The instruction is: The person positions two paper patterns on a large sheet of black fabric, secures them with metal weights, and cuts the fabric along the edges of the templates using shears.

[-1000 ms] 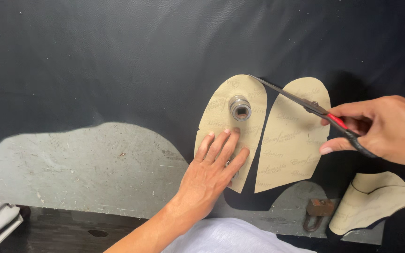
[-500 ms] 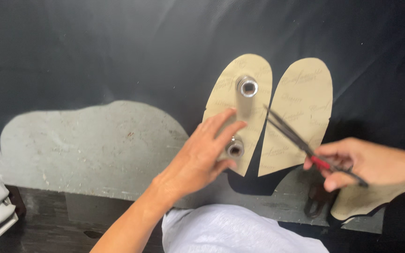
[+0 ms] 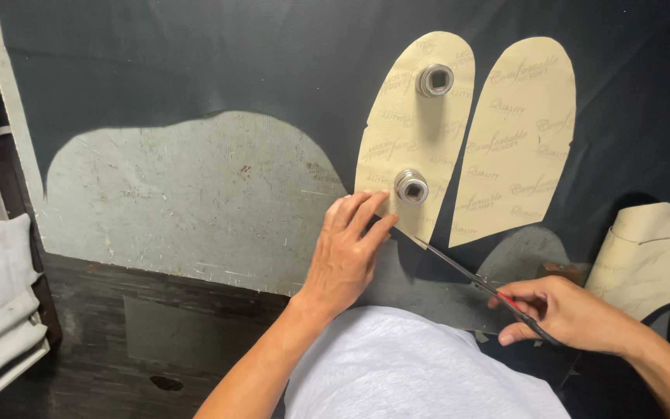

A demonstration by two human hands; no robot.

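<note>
A: Left of centre, what is noted first?

B: The left hand [image 3: 348, 252] is laid flat, fingers together and extended, gripping nothing. Its fingertips [image 3: 381, 203] are pressed on the lower left edge of the left insole pattern [image 3: 409, 128], just beside the lower metal weight [image 3: 411, 186].

A: And the pattern's axis?

B: It runs from lower centre toward the upper right of the frame. An upper metal weight [image 3: 435, 80] is set near its top. A second insole pattern [image 3: 515, 140] lies just to the right, apart from it, on the dark sheet [image 3: 195, 62].

A: Further right?

B: The right hand [image 3: 564, 312] is closed around the red-handled scissors [image 3: 478, 281]. The blades are seen nearly shut, the tip pointed up-left at the pattern's lower point, just right of the left fingertips. The left hand is the nearer to the pattern.
</note>
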